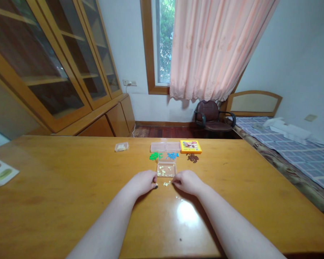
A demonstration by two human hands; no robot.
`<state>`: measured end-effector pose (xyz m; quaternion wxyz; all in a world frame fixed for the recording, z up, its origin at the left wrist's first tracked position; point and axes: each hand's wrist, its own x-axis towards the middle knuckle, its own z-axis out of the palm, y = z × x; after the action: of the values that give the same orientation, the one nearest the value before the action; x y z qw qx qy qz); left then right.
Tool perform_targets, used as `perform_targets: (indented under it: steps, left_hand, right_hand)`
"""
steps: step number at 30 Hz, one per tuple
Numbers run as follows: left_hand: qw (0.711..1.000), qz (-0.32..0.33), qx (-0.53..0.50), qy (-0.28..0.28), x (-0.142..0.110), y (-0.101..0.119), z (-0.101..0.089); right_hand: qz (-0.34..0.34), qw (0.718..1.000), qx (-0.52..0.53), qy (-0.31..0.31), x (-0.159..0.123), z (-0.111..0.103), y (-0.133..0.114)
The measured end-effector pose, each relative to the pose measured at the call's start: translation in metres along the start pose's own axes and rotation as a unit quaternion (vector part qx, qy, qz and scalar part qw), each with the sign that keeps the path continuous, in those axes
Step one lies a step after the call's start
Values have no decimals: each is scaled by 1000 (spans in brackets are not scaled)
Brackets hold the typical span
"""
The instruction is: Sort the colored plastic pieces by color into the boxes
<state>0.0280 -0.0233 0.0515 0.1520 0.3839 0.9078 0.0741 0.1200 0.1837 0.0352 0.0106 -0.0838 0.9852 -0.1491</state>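
Left hand (145, 181) seen curled closed beside a dark object (156, 186); hold cannot be told. Loose cream pieces (165, 184) noted on table (70, 201) at its 3 o'clock; clear open box (166, 176) placed at their 12 o'clock. Right hand (188, 181) seen pinched at their 3 o'clock; grip contents unclear. Pieces probably best handled singly, by fingertip, box left unjostled.

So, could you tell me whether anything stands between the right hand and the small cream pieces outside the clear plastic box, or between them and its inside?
Nothing visible separates the right hand from the loose cream pieces; only the near wall of the clear box stands before its inside.
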Motion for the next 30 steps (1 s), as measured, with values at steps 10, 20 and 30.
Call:
perform_targets:
  steps: [10,20,30]
  left_hand:
    - [1000,0,-22,6,1,4,0]
    - [1000,9,-11,-11,2,5,1]
    - [988,80,-115,68,7,0,0]
  right_hand:
    - [29,993,63,94,-1,0,12]
    - [-23,1000,12,-8,2,6,-3]
    - [-13,1000,-27,5,1,3,-1]
